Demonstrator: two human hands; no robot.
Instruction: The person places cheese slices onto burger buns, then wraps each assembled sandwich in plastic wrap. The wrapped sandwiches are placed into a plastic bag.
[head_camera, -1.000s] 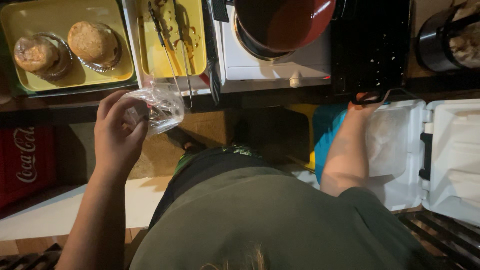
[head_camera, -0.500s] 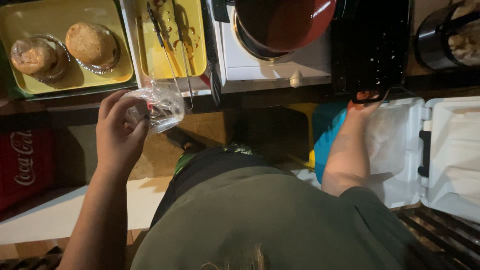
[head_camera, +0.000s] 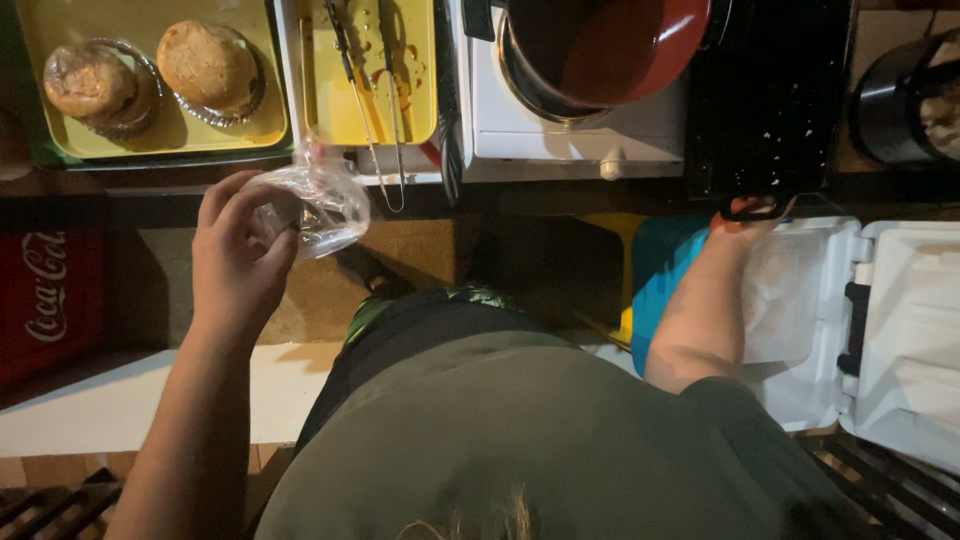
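The left hand (head_camera: 240, 255) is raised in front of the counter edge, its fingers curled and pinched on a crumpled clear plastic bag (head_camera: 318, 205). The bag sits at the fingertips, bulging out to the right of the hand and slightly above it, just below the near rim of a narrow yellow tray (head_camera: 365, 75) on which metal tongs (head_camera: 372, 110) lie lengthwise. To the left of that tray, a wider yellow tray (head_camera: 150, 140) carries two round brown buns (head_camera: 205, 62), each in its own clear wrapper or foil cup, side by side. The right hand (head_camera: 745, 215) is stretched out to the right, at the upper edge of an open white foam clamshell box (head_camera: 890, 330); only a small part of it shows past the forearm, and whether its fingers are spread or closed cannot be told. A dark scissor-like handle (head_camera: 752, 208) sits right at that hand. On the counter above, a red pot (head_camera: 600, 50) stands on a white cooker (head_camera: 570, 140), with a black pot (head_camera: 900, 100) at the far right. A red crate (head_camera: 45, 300) stands low on the left.
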